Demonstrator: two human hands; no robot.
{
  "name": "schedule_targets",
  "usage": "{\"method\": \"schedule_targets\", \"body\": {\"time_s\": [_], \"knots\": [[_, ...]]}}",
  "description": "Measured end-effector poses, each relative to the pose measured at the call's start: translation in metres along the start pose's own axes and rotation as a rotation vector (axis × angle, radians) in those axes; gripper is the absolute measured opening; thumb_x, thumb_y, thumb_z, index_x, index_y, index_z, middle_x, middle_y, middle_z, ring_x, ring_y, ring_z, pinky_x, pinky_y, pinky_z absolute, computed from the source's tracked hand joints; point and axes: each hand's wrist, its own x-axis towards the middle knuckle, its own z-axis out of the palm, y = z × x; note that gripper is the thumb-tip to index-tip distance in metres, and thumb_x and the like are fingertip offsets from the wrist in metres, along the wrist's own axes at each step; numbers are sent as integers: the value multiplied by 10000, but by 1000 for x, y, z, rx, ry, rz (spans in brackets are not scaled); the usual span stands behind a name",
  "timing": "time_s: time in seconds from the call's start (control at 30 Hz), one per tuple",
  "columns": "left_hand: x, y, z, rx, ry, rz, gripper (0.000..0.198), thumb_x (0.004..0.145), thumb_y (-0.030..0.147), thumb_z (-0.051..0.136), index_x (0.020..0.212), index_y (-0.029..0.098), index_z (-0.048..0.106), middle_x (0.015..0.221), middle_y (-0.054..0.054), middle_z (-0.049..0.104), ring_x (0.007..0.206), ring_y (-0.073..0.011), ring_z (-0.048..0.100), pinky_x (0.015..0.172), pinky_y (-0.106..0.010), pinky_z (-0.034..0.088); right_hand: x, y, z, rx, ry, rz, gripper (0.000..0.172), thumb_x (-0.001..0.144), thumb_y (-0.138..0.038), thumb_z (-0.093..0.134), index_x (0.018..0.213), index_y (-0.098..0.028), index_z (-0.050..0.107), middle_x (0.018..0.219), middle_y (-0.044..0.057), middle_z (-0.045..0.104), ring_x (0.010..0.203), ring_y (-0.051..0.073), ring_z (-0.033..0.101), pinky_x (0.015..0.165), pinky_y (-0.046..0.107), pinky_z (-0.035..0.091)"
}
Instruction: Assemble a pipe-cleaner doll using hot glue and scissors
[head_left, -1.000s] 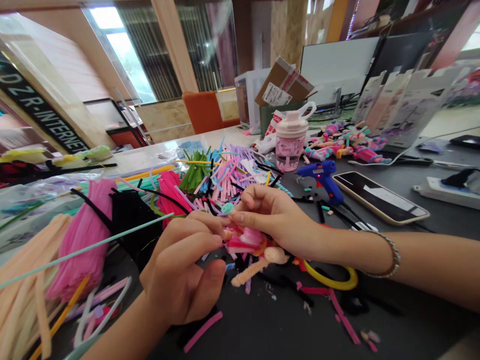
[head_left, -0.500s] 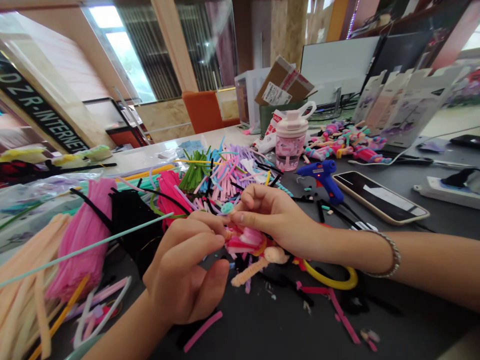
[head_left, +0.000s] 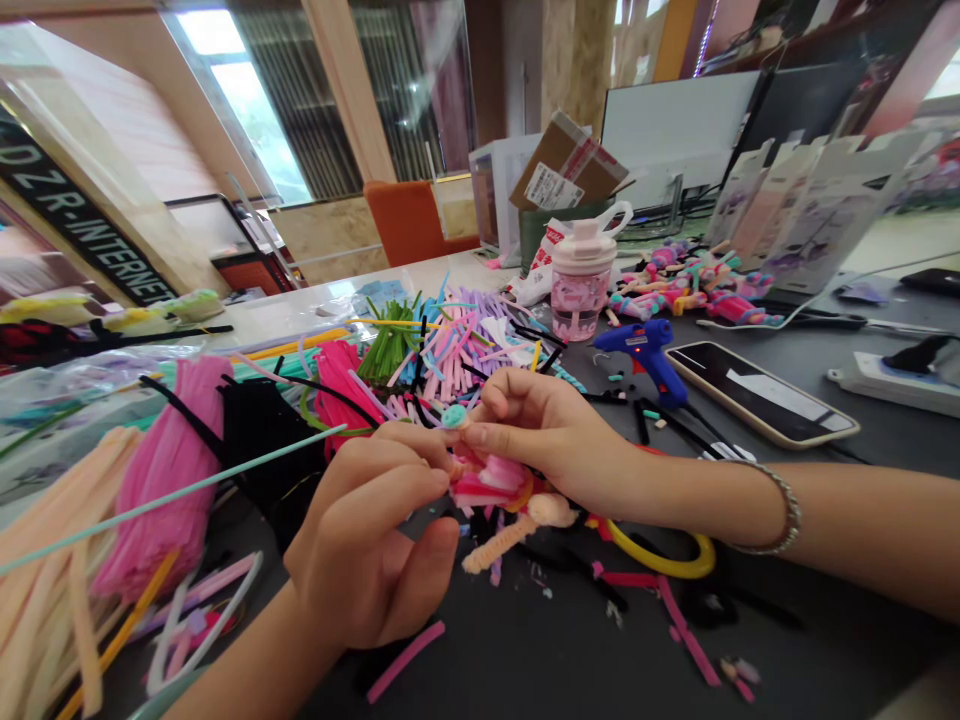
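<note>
I watched the table (head_left: pixel 540 670), where the pipe-cleaner doll (head_left: pixel 487 487) was held just above it, between both hands. The left hand (head_left: pixel 360 545) and right hand (head_left: pixel 547 435) were pinching its top, beside a small teal ball (head_left: pixel 454 416) (they had moved only very little, I think).

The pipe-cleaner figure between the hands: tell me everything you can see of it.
The pipe-cleaner figure is a small, fuzzy, unfinished-looking craft piece with a bright pink and white bundled middle. A small teal ball sits at its upper end, and a peach twisted pipe-cleaner limb angles down-left from a rounded peach end. The left hand and right hand pinch its upper part between their fingertips, holding it over the dark tabletop. Whether it touches the tabletop cannot be told.
</note>
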Motion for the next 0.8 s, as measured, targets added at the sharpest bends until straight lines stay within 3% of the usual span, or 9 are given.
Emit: {"method": "schedule_targets", "body": {"time_s": [0.13, 0.8], "knots": [[3, 2, -4, 24, -191, -15, 393, 676, -28, 519, 1016, 167, 552, 841, -10, 500, 778, -178, 619, 671, -398, 615, 0, 0, 0, 10, -3, -1, 392, 681, -335, 760, 657, -204, 392, 609, -72, 499, 566, 64, 461, 548, 200, 388], [5, 6, -7, 57, -183, -18, 386, 666, -13, 552, 998, 184, 557, 812, -15, 515, 728, -198, 628, 614, -408, 607, 0, -3, 2, 44, 11, 30, 384, 663, -278, 772, 648, -203, 396, 620, -69, 528, 566, 61, 472, 552, 201, 389]]}}
